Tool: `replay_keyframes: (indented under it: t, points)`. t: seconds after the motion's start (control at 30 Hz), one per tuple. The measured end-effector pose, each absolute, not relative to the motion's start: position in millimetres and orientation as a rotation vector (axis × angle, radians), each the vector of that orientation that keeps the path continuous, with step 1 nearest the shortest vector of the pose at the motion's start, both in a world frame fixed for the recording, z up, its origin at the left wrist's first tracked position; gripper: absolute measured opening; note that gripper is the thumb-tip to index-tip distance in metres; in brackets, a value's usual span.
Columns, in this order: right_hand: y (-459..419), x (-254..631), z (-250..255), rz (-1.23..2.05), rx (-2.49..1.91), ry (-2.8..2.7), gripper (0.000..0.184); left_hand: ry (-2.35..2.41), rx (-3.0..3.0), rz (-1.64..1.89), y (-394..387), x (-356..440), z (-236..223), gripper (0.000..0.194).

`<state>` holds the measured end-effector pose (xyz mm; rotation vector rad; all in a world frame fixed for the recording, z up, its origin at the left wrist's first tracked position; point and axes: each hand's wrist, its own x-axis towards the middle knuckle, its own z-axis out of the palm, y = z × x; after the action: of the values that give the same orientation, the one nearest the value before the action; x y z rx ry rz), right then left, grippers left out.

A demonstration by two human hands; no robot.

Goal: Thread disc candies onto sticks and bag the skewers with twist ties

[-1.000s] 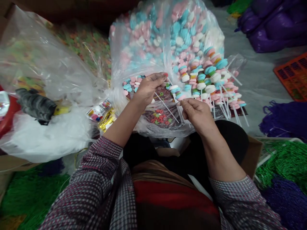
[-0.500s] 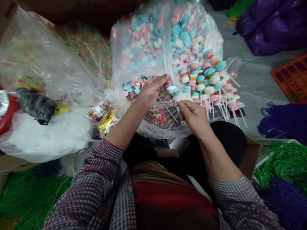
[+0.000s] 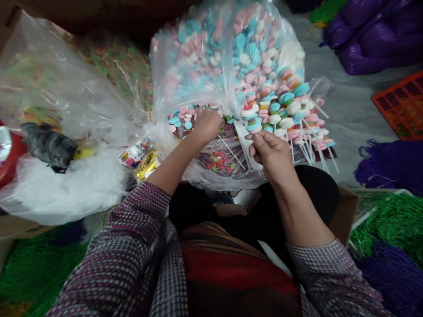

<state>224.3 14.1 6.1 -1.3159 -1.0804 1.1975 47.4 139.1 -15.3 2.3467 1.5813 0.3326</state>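
My right hand is closed in a pinch on a stick strung with coloured discs; white, blue, pink and green pieces show above its fingertips. My left hand is down among loose pink, blue and white discs, and its fingertips are hidden. Below it lie a bare white stick and a small heap of red and green rings on clear plastic. Just right of my right hand, several finished-looking disc sticks lie bunched together.
Behind my hands stands a big clear bag of pink, blue and white discs. At left are a bag of small multicoloured pieces and a grey-sleeved object. An orange crate and purple strands are at right.
My left hand has left the stick's tip and dropped to the loose discs. My right hand still holds the stick, moved slightly right, with its discs now beside the other sticks.
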Motion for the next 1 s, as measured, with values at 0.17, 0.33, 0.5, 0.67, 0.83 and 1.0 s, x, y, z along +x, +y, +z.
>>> replay_keyframes:
  t: [0.17,0.33,0.5,0.67,0.83,1.0]
  points:
    - [14,225,1,1.153,-1.356,-1.165,0.053,1.518,2.446,0.277,136,54,-21,0.020]
    - [12,227,-2,1.105,-1.375,-1.236,0.051,1.435,2.007,0.587,136,45,-9,0.007]
    - [12,225,-3,1.080,-1.451,-1.344,0.054,1.134,1.300,1.079,121,41,2,0.005]
    - [12,222,-2,1.054,-1.504,-1.367,0.048,1.098,1.192,1.150,105,47,2,0.011]
    - [9,220,-4,1.114,-1.484,-1.380,0.050,1.272,1.441,1.203,88,49,1,0.007]
    - [8,218,-9,1.217,-1.441,-1.275,0.051,1.223,1.667,1.117,66,55,7,0.014]
